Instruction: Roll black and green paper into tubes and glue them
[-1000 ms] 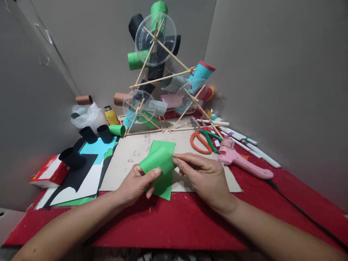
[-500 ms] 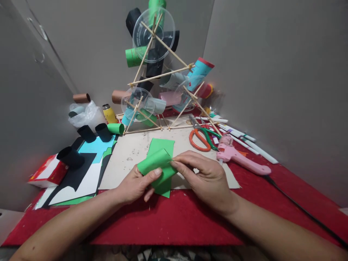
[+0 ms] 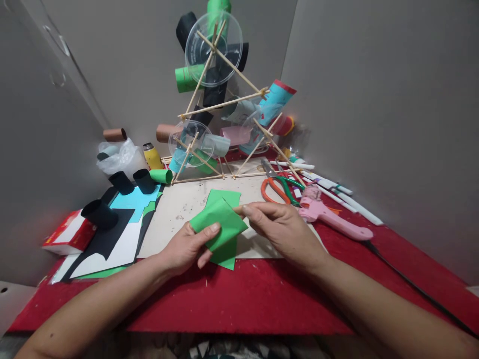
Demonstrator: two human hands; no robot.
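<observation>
My left hand (image 3: 196,244) grips a curled piece of green paper (image 3: 213,229), thumb pressed across its front and fingers behind. At the paper's right edge, the thumb and forefinger of my right hand (image 3: 279,229) are closed together, a fingertip tucked partly behind the edge. Beneath lies a flat green paper strip (image 3: 224,258) on a pale board (image 3: 168,227). To the right of the board are scissors (image 3: 275,189) with orange and green handles and a pink glue gun (image 3: 325,212). The remaining fingers of my right hand are curled and partly hidden.
A stick frame (image 3: 224,104) with clear plastic discs (image 3: 214,30) and coloured paper tubes stands behind. Black tubes (image 3: 99,214), paper sheets and a red-white box (image 3: 69,234) sit left. White sticks (image 3: 348,202) lie right. The glue gun's cord (image 3: 411,284) crosses the red cloth (image 3: 262,299).
The curled green paper has turned, and its right side now spreads into a pointed corner. My right fingers have shifted slightly up and right along its edge. The view has moved slightly.
</observation>
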